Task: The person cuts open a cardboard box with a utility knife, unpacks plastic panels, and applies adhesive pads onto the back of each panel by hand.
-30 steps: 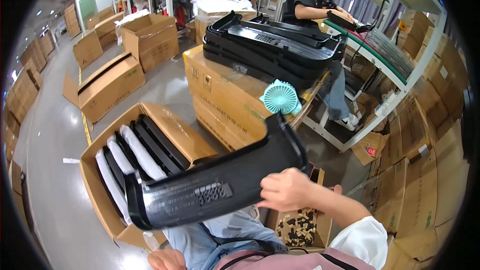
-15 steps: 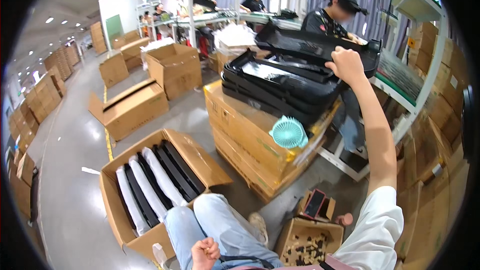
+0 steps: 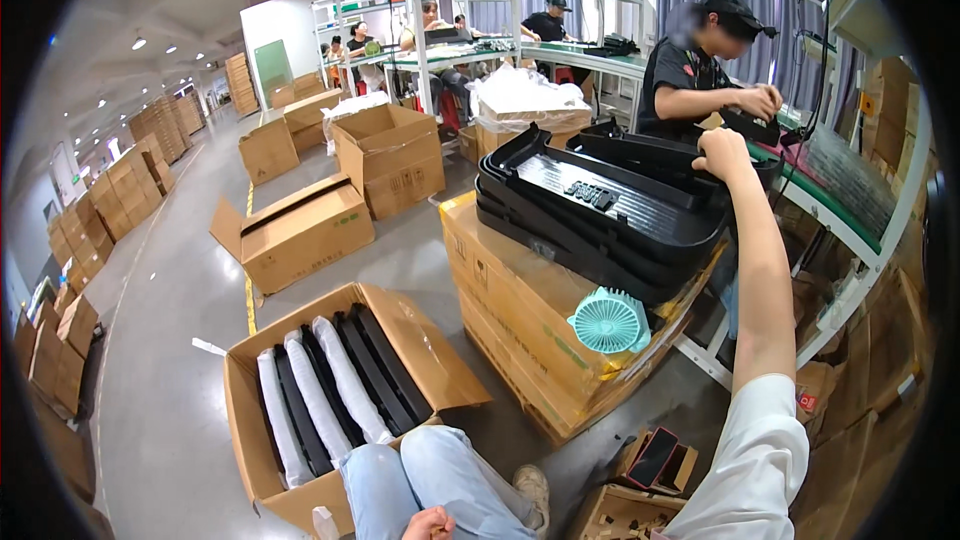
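Note:
Fingers curled, my right hand (image 3: 722, 152) grips the rim of a black plastic tray (image 3: 630, 143) at the far side of a stack. A small tan piece shows beside its fingers; I cannot make out what it is. Nearer lies the stack of black trays (image 3: 600, 240), the top one holding a cluster of small black parts (image 3: 591, 195). My left hand (image 3: 430, 523) is closed by my lap at the lower edge, partly cut off, with nothing visible in it. A turquoise fan (image 3: 610, 320) sits on the carton beside the stack.
The stack rests on large cartons (image 3: 520, 340) on a pallet. An open carton (image 3: 245, 440) by my knees holds black and white-wrapped pieces. A co-worker (image 3: 700, 70) works at the bench behind. A phone (image 3: 655, 457) leans in a small box near my foot.
The raised black tray has come down behind the stack, with my right hand at its rim. The small black parts on the top tray now show. The view has shifted left and up.

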Demonstrator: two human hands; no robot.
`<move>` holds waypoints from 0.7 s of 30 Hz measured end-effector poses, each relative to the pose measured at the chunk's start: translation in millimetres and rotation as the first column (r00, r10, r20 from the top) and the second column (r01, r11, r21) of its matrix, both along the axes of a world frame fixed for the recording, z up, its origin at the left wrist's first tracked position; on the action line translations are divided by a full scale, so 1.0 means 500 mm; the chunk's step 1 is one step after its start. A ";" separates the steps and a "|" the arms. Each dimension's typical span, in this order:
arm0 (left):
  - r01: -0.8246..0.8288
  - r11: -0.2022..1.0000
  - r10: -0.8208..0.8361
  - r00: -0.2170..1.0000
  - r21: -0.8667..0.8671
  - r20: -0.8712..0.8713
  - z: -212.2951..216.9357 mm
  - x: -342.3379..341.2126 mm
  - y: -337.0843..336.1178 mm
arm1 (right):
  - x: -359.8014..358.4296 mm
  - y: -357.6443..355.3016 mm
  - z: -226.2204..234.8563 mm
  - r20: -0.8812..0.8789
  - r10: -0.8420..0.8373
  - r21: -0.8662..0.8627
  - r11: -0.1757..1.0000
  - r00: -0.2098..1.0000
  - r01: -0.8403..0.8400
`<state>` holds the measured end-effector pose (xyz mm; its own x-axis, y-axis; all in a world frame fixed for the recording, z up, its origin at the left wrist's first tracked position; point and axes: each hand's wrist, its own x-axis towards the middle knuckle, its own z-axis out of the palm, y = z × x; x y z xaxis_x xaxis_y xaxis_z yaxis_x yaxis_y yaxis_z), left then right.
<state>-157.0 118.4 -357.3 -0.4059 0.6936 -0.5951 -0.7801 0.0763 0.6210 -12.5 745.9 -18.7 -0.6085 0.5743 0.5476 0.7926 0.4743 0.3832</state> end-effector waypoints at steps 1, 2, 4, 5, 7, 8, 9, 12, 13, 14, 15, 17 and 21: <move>-0.038 0.999 0.038 0.999 0.011 0.015 0.005 0.005 0.002 | -0.021 -0.001 -0.002 -0.017 0.033 -0.016 0.999 0.999 -0.033; -0.048 0.999 0.048 0.998 -0.003 0.029 0.008 0.002 0.006 | -0.041 -0.005 -0.004 -0.042 0.048 -0.017 0.999 0.998 -0.049; -0.160 0.974 0.188 0.966 -0.158 0.179 0.009 0.017 0.001 | -0.088 -0.031 -0.011 -0.068 0.135 -0.016 0.990 0.988 -0.137; -0.116 0.989 0.131 0.974 -0.087 0.185 -0.017 0.017 -0.021 | -0.121 -0.058 -0.012 -0.082 0.194 -0.016 0.980 0.977 -0.196; -0.067 0.997 0.070 0.994 -0.035 0.089 -0.036 0.024 -0.044 | -0.156 -0.130 -0.012 -0.246 0.387 -0.069 0.908 0.889 -0.414; -0.075 0.997 0.076 0.997 -0.024 0.025 -0.033 0.020 -0.049 | -0.163 -0.165 -0.017 -0.358 0.448 -0.084 0.859 0.820 -0.506; -0.071 0.997 0.071 0.997 -0.023 -0.010 -0.026 0.000 -0.049 | -0.190 -0.209 -0.024 -0.466 0.503 -0.094 0.790 0.728 -0.606; -0.057 0.998 0.056 0.998 -0.036 -0.031 -0.002 -0.069 -0.057 | -0.195 -0.392 -0.057 -0.704 0.366 -0.479 0.390 0.609 -0.787; -0.047 0.998 0.045 0.997 -0.047 -0.061 0.009 -0.092 -0.066 | -0.201 -0.475 -0.087 -0.751 0.299 -0.541 0.232 0.589 -0.808; 0.078 0.997 -0.077 0.996 0.025 -0.041 0.005 -0.102 0.005 | -0.138 -0.558 -0.047 -0.708 0.208 -0.625 0.261 0.675 -0.736; 0.021 0.998 -0.026 0.997 -0.064 -0.079 0.022 -0.117 -0.055 | -0.193 -0.596 -0.148 -0.795 0.254 -0.573 -0.018 0.551 -0.819; 0.037 0.999 -0.038 0.997 -0.022 -0.071 0.010 -0.151 -0.064 | -0.171 -0.696 -0.204 -0.596 0.043 -0.772 -0.304 0.802 -0.558; -0.127 0.992 0.118 0.961 -0.019 -0.251 -0.027 -0.253 -0.076 | -0.169 -0.780 -0.418 -0.263 -0.200 -0.565 -0.761 0.944 -0.319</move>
<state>-283.5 80.2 -371.0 -0.6248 0.6098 -0.4876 -0.6060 0.0150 0.7953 -97.1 355.8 -227.9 -0.8050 0.0232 -0.5929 0.5635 -0.2829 -0.7762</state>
